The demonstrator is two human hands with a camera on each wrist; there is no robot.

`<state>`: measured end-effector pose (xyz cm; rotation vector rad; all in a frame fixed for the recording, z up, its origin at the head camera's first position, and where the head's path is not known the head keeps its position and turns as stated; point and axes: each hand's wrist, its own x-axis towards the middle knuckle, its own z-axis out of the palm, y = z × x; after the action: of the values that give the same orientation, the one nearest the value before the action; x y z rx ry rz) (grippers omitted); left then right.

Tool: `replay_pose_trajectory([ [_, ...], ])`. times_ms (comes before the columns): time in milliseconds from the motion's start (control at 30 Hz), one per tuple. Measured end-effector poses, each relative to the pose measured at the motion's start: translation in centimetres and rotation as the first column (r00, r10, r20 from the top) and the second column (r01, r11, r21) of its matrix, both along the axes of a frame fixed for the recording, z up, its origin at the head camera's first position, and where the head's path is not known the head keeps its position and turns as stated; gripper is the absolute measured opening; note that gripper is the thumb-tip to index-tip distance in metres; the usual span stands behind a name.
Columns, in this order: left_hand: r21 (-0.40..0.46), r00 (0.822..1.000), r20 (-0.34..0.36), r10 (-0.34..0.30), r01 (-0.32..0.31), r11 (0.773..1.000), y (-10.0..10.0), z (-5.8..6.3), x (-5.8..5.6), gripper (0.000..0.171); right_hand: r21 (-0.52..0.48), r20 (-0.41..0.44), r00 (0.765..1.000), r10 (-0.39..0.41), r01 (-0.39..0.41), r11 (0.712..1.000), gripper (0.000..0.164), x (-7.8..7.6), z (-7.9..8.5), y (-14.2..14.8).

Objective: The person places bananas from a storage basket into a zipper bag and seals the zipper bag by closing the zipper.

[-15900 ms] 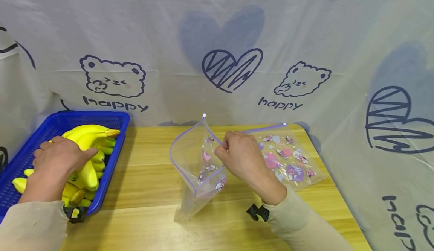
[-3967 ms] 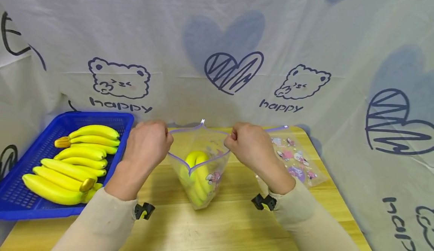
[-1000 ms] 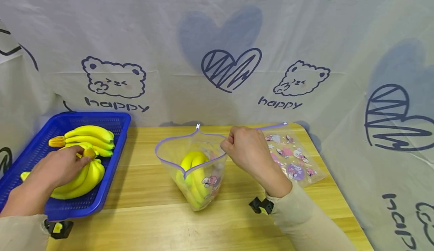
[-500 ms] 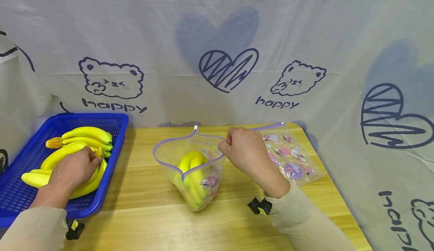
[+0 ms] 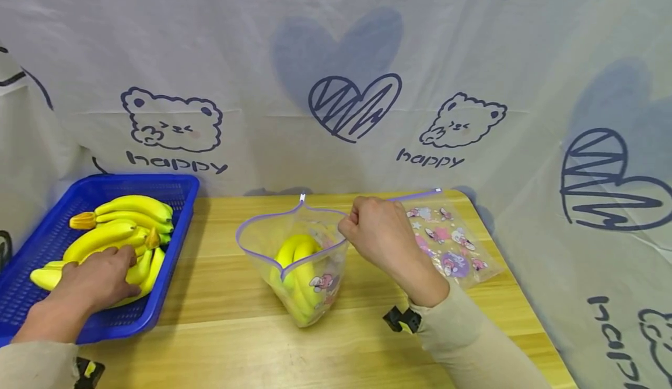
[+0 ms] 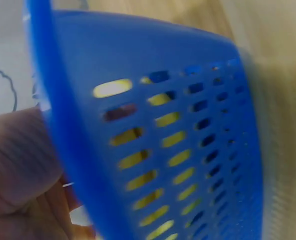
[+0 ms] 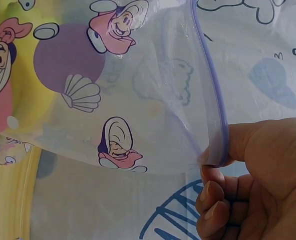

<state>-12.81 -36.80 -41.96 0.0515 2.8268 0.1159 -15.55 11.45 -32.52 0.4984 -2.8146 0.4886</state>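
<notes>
In the head view my left hand (image 5: 94, 281) lies over a bunch of yellow toy-like bananas (image 5: 152, 269) in the blue basket (image 5: 175, 249). Its fingers are spread loosely on the fruit, behind the upright stem. The left wrist view shows mainly the basket's slotted wall, with part of the hand past the rim; the fingertips are hidden. My right hand (image 5: 383, 231) pinches the right edge of a clear zip bag (image 7: 117, 145) between thumb and curled fingers. The bag stands on the table with its purple-edged mouth wide apart, and a banana bunch (image 5: 301, 255) is inside.
Another banana bunch (image 5: 133, 208) lies at the basket's far side. A second printed zip bag (image 5: 454, 243) lies flat at the right of the wooden table (image 5: 236, 348). A printed cloth (image 5: 252, 56) hangs behind the table.
Over the last second the left hand shifted the bunch's stem rightward, then let go of it and drew back over the fruit. Earlier, bananas came into the bag. The right hand stays on its edge.
</notes>
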Motion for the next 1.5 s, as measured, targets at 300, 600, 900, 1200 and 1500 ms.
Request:
replay_pose_trajectory([
  [300,0.067,0.997,-0.058,-0.054,0.058,0.996,-0.9,2.5,-1.2,0.065,-0.013,-0.004,1.000,0.003,-0.003,1.000,0.026,0.1,0.0,0.2],
  [600,0.134,0.920,-0.343,0.188,-0.151,0.979,1.0,0.1,-1.4,0.046,-0.006,0.003,1.000,-0.002,0.002,1.000,0.024,0.2,-0.1,0.3],
  [900,0.142,0.970,-0.231,0.076,-0.044,0.989,2.5,-1.4,-1.1,0.051,0.001,0.025,1.000,-0.013,0.013,1.000,0.023,0.3,-0.1,0.2],
  [1200,0.058,0.980,-0.161,0.119,-0.111,0.992,2.0,-1.5,-0.4,0.094,-0.004,0.011,1.000,-0.014,0.014,1.000,0.023,0.3,-0.1,0.3],
  [1500,0.016,0.945,-0.288,0.154,-0.156,0.988,2.3,-2.1,-0.1,0.083,-0.004,0.019,1.000,-0.013,0.013,1.000,0.023,0.4,0.0,0.4],
])
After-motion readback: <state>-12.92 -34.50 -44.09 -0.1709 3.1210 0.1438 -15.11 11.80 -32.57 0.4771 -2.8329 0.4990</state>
